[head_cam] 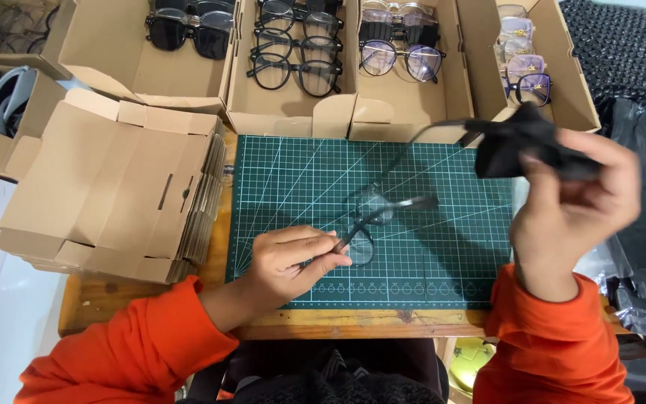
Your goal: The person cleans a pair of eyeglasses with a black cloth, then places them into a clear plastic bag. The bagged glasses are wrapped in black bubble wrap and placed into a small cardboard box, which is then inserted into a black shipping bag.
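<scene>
Wooden table (pixel 91 299) carries a green cutting mat (pixel 293 179) at centre, flat cardboard stack (pixel 106 194) at 9 o'clock, 4 open boxes (pixel 413 112) at 12.

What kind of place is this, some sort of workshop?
Probably a packing bench for eyewear. Open cardboard boxes along the back hold rows of glasses, a stack of flat unfolded cartons waits at the side, and a green cutting mat covers the wooden table.

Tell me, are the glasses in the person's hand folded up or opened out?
Opened out. The glasses, pinched by the left hand, show an arm sticking away from the lenses. The right hand holds a black cloth.
</scene>
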